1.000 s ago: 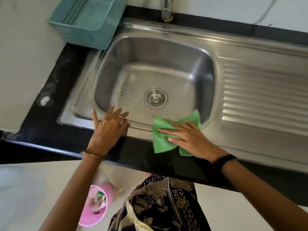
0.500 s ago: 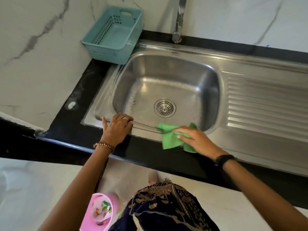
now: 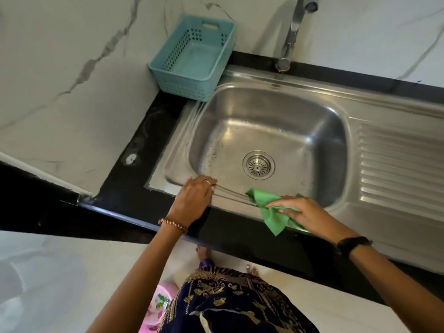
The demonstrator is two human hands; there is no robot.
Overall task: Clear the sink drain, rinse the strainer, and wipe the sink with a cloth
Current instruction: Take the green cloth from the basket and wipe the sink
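A stainless steel sink (image 3: 264, 111) is set in a black counter, with the round strainer (image 3: 258, 165) seated in its drain. A green cloth (image 3: 271, 213) lies bunched on the sink's front rim. My right hand (image 3: 305, 213) grips the cloth there, fingers pinching its folds. My left hand (image 3: 195, 199) rests on the front rim left of the cloth, with its fingertips curled over the basin's edge. Water droplets cling to the basin floor on the left.
A teal plastic basket (image 3: 192, 58) stands at the sink's back left corner. The tap (image 3: 292, 32) rises behind the basin. A ribbed drainboard (image 3: 398, 169) extends to the right. A pink bin (image 3: 156, 308) sits on the floor below, beside my patterned garment.
My right hand went from pressing flat on the cloth to gripping it bunched. My left hand's fingers curled over the rim. The view has pulled back and tilted up.
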